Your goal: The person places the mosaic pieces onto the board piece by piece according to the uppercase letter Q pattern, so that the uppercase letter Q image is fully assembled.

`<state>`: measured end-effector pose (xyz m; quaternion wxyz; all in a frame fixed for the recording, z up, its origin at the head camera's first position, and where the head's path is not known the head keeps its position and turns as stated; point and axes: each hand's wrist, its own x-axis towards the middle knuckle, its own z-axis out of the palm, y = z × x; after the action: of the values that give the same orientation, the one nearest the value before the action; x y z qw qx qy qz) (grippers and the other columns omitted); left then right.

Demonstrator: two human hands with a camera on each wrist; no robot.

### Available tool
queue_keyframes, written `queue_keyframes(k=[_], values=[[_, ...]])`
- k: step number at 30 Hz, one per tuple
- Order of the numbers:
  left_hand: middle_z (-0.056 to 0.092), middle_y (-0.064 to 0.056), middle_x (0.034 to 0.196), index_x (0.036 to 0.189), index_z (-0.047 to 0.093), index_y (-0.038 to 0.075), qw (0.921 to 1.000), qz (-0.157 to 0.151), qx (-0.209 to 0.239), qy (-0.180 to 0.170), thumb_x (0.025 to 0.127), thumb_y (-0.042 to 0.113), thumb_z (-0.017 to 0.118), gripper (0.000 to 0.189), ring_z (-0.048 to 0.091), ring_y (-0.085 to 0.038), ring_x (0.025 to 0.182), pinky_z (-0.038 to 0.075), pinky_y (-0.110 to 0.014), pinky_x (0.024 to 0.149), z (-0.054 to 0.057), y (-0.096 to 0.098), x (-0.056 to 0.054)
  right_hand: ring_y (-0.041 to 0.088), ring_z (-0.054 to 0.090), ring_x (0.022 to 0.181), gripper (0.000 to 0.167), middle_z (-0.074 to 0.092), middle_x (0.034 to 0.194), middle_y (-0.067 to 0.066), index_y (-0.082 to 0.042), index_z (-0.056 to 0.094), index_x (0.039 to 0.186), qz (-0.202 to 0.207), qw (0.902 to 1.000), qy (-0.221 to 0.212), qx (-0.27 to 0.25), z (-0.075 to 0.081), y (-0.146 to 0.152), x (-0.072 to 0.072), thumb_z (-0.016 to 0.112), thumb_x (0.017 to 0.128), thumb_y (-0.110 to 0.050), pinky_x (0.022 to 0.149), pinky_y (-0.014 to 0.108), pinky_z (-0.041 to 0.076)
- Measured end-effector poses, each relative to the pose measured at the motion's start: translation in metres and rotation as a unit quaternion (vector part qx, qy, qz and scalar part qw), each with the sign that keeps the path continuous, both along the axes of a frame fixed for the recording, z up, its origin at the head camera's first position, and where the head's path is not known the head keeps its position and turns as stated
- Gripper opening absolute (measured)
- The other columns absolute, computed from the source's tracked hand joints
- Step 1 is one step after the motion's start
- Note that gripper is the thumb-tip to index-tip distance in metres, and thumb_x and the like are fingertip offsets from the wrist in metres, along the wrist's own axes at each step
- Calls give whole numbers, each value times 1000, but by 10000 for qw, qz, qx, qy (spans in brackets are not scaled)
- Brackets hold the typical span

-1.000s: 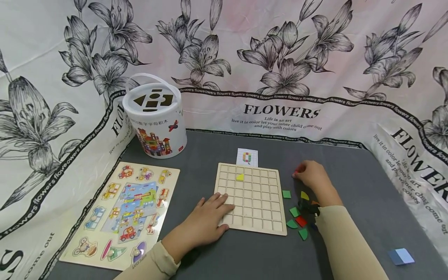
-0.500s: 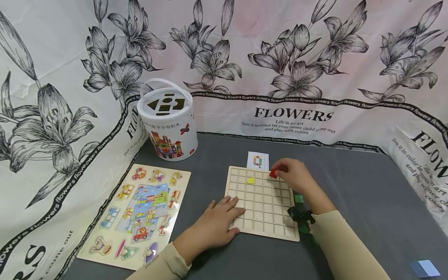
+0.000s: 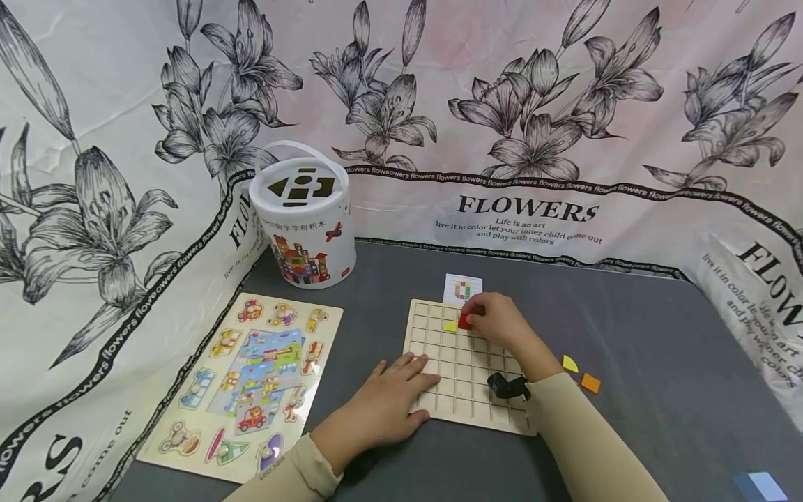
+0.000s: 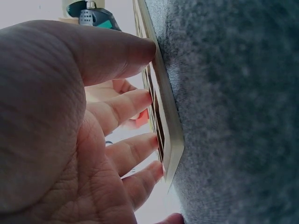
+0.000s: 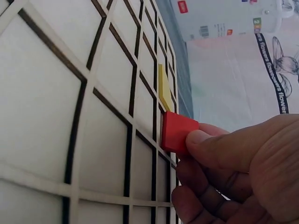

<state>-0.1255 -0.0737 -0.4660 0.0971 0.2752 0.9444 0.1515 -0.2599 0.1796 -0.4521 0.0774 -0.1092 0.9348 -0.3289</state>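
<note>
Nearest me, a blue block [image 3: 761, 487] sits toward the right edge of the tabletop [image 3: 389, 272]. My left hand [image 3: 384, 404] lies with its fingers straight and spread on the left edge of the grid board [image 3: 448, 380], close to its near corner. A puzzle board [image 3: 159, 453] with little cars lies by the tabletop's left edge. Past the grid board's right edge are an orange square [image 3: 590, 383] and a yellow rounded piece [image 3: 569, 363]. My right hand [image 3: 498, 324] pinches a red square [image 5: 176, 133], tipped up, between thumb and finger near the grid board's far edge. It is just beside a yellow piece [image 3: 449, 326] in the grid; I can't tell if they touch. A white card [image 3: 452, 284] with a ring of colours is at that far edge. A white bucket [image 3: 307, 237] stands near the tabletop's far left corner, by the flower cloth [image 3: 389, 223].
</note>
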Motion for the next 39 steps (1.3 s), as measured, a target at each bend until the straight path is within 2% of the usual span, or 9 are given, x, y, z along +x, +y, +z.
queue_keyframes(k=[8,13,21,24,29,33,36,39], values=[[38,0,177,160,56,33,10000,7,-16,-31,106,42,71,57,33,-25,166,35,-66,127,-1,0,-1,26,69,99,12,79,106,9,-9,80,104,125,9998,-143,115,0,-2,3,68,106,-6,92,47,57],[39,-1,177,159,57,32,10000,22,30,-51,105,40,72,57,33,-26,166,36,-66,127,2,-1,-1,27,70,99,12,77,109,10,-9,81,105,25,9997,-80,210,1,-6,4,69,105,-7,89,46,58],[39,-1,177,159,57,32,10000,11,8,-53,105,40,73,57,34,-27,166,36,-67,126,1,-1,0,29,69,106,12,75,116,14,-8,83,104,-61,9995,-2,305,-6,-9,6,71,104,-6,96,50,57],[39,-1,177,159,57,32,10000,12,31,-39,105,40,72,57,34,-27,166,36,-67,126,1,-2,0,31,69,107,13,74,119,16,-5,82,111,-45,9999,8,135,-1,-5,9,70,105,-7,96,50,58],[40,-3,176,159,58,30,9999,-36,101,-6,105,38,74,57,35,-28,165,36,-67,126,2,0,1,38,68,115,24,71,131,22,-1,76,129,-302,9986,382,-208,28,33,27,64,109,-10,95,54,57],[41,-4,176,159,58,29,9999,-57,133,12,104,37,74,57,35,-28,165,36,-68,126,2,1,1,39,67,112,28,68,132,24,-1,74,134,-693,9945,784,-9,47,80,51,62,112,-12,86,50,57],[40,-4,176,159,57,28,9999,-50,115,0,105,37,73,57,34,-28,165,35,-67,127,0,1,0,36,66,103,29,67,129,25,0,73,135,-862,9927,781,306,44,110,69,61,112,-12,76,43,55],[40,-4,176,160,57,27,9999,-46,125,0,105,37,73,57,34,-29,165,35,-68,127,-1,0,-1,36,67,100,29,67,126,27,4,73,132,-886,9931,476,599,29,132,81,64,110,-12,73,42,56]])
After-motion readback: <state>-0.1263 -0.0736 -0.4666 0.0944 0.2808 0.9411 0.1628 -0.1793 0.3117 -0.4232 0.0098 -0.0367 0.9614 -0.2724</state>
